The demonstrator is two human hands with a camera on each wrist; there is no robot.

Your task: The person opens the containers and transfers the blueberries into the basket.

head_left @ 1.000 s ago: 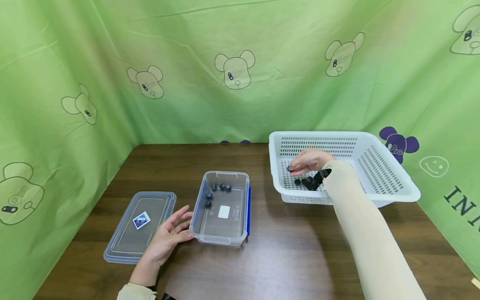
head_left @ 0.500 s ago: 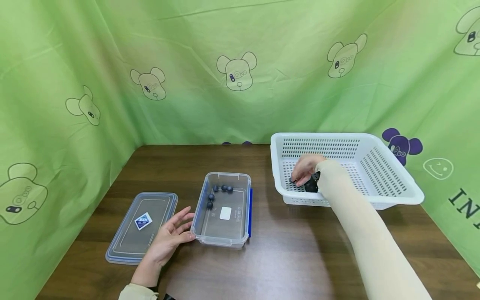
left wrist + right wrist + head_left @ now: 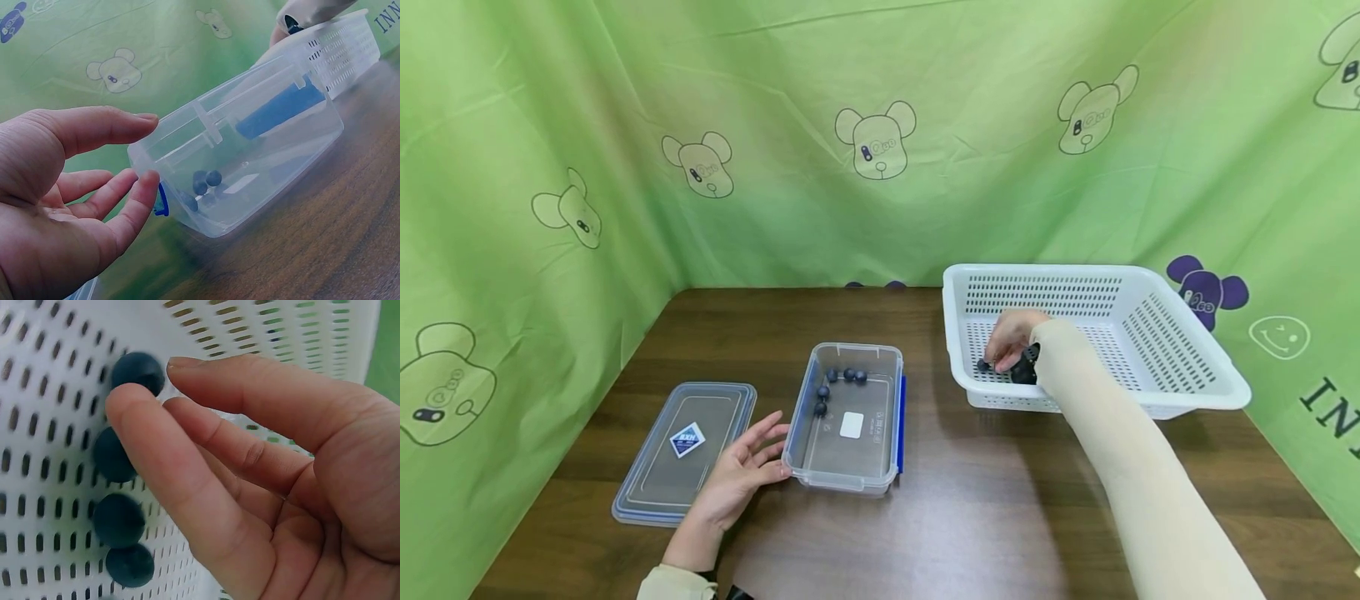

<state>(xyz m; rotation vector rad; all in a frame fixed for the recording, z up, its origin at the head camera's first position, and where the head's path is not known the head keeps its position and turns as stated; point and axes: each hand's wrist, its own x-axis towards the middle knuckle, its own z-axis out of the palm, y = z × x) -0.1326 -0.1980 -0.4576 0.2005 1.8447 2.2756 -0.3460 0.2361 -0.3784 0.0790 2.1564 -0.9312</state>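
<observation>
My left hand [image 3: 730, 483] lies beside the near left corner of a clear container [image 3: 842, 477], fingers spread and thumb at its rim. Several dark blue berries [image 3: 822, 408] lie in the container's left and far parts. Inside the white basket [image 3: 958, 350], my right hand [image 3: 1015, 335] reaches down with a berry [image 3: 982, 365] beside its fingertips. The right wrist view has a berry [image 3: 139, 370] close to thumb and forefinger, which stand apart, and more berries [image 3: 119, 520] in a row on the perforated floor. The right palm [image 3: 356, 481] holds nothing visible.
A clear lid [image 3: 655, 479] with a blue edge and a diamond label lies left of the container, partly behind the left forearm. A blue latch flap [image 3: 902, 425] hangs along the container's right side. Green printed cloth [image 3: 775, 233] rises behind the wooden table [image 3: 970, 517].
My right hand has shifted lower and nearer the basket's front wall, and the berry by its fingertips now sits closer to that wall. The left hand keeps its place beside the container.
</observation>
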